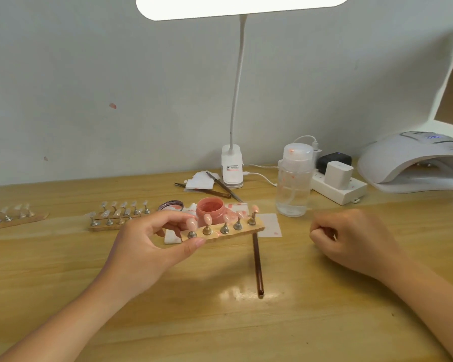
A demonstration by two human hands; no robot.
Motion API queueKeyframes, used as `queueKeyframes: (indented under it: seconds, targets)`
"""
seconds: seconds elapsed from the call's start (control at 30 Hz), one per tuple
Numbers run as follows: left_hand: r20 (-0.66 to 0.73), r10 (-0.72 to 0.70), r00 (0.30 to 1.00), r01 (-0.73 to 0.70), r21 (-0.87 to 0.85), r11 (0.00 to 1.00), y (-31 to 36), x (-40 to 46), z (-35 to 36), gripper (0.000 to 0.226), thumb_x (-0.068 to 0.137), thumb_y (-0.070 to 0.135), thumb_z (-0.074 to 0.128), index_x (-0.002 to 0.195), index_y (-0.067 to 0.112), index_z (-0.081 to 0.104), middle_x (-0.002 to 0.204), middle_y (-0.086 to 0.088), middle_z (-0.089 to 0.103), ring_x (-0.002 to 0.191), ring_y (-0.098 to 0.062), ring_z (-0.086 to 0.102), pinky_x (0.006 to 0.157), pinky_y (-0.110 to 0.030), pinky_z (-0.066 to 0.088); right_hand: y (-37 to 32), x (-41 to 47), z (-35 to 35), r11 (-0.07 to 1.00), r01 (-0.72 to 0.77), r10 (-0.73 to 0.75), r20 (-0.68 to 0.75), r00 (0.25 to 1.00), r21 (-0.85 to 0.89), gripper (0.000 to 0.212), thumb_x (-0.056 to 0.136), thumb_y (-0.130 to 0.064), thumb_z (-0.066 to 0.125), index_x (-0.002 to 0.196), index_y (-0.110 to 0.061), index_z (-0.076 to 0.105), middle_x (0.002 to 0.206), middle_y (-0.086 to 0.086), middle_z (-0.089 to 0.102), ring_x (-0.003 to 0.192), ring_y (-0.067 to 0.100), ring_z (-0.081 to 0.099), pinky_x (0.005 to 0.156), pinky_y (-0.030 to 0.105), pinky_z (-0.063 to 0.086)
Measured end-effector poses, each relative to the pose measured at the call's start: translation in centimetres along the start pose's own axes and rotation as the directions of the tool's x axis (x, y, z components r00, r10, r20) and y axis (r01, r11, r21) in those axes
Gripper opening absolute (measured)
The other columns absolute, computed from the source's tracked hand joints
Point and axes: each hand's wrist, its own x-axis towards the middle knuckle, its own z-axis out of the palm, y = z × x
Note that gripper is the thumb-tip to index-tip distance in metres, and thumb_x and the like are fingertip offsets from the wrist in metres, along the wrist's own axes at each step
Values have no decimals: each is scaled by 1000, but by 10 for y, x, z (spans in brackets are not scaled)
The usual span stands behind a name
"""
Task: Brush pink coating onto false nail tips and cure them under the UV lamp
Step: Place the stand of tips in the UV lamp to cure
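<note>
Brushwork looks finished for this strip, judging by what lies nearest: the brush rests alone on the table, its handle end toward the person and its far end hidden beneath the raised strip, with neither hand on it. Just beyond, the left hand pinches the near-left end of a wooden strip between thumb below and fingers above, holding it tilted above the table; five small metal stands on it each carry a nail tip that already shows pink. The right hand rests to the right, well apart from the strip, its fingers curled in with nothing visibly held. Behind the strip sits the open pink jar on stained paper, its lid beside it, and to the left two further strips of tips that look clear, probably not yet coated. Farther back stand a clear pump bottle, a desk lamp clipped base and all, and a power strip. Farthest right is the UV lamp, its opening facing the table. So the step in hand seems to be carrying the coated strip to cure. The next move calls for keeping the strip level so the wet tips touch nothing, travelling right past the bottle, and sliding it flat into the lamp's mouth, perhaps passing it to the right hand first.
</note>
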Motion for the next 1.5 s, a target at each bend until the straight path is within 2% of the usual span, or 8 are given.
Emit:
queueKeyframes:
  seconds: [0.23,0.33,0.47,0.63,0.77,1.07,1.3,1.5]
  targets:
    - [155,140,978,-113,-171,979,62,18,62,25,57,29,79,80,28,69,73,20,66,62,5,56,58,-9,42,22,3,-16,969,-245,247,71,967,-27,27,88,-30,52,64,-16,54,59,-6,51,52,6,41,46,23,28]
    - [162,187,969,-147,-227,963,86,33,111,24,63,20,81,80,30,67,71,20,64,66,4,57,57,-13,43,50,4,-33,866,-486,440,281,853,119,16,88,-32,52,80,-21,61,78,-7,59,70,6,52,58,22,40]
    - [110,179,978,-131,-348,928,112,56,179,28,64,15,81,78,31,64,64,25,62,62,6,56,56,-5,40,88,-6,-49,768,-571,443,402,801,291,13,90,-18,52,82,-24,61,67,-1,62,65,11,56,60,24,41]
    - [66,69,995,-35,-422,906,120,77,259,23,67,21,80,84,27,65,76,11,63,66,3,57,63,-12,49,128,-14,-51,657,-723,666,285,690,214,15,90,-25,46,88,-25,61,77,-3,66,76,15,59,63,25,41]
    - [10,41,999,-35,-368,929,114,88,316,30,70,22,78,87,32,56,77,14,59,69,6,54,61,-5,42,145,-22,-48,593,-799,805,-38,593,98,23,92,-28,44,106,-23,62,106,2,63,99,23,56,77,29,40]
    - [21,-11,1000,16,-254,967,102,116,380,32,72,23,75,78,35,47,80,14,57,74,-2,55,60,-5,40,190,-25,-37,516,-830,834,-347,430,212,26,87,-18,44,100,-26,65,106,-4,64,106,20,50,83,31,28]
    - [-41,-5,999,-4,-227,974,88,126,376,35,70,20,77,77,37,47,75,16,57,73,2,54,60,-2,37,252,-9,-36,529,-798,839,-316,443,288,27,90,-14,44,104,-17,66,106,7,65,101,29,55,83,34,39]
    - [14,14,1000,-12,-172,985,87,126,381,33,70,22,77,76,35,47,74,17,57,76,4,52,60,-4,38,282,29,-28,675,-734,725,-251,642,71,34,95,-21,43,127,-14,53,110,15,61,103,33,55,67,28,35]
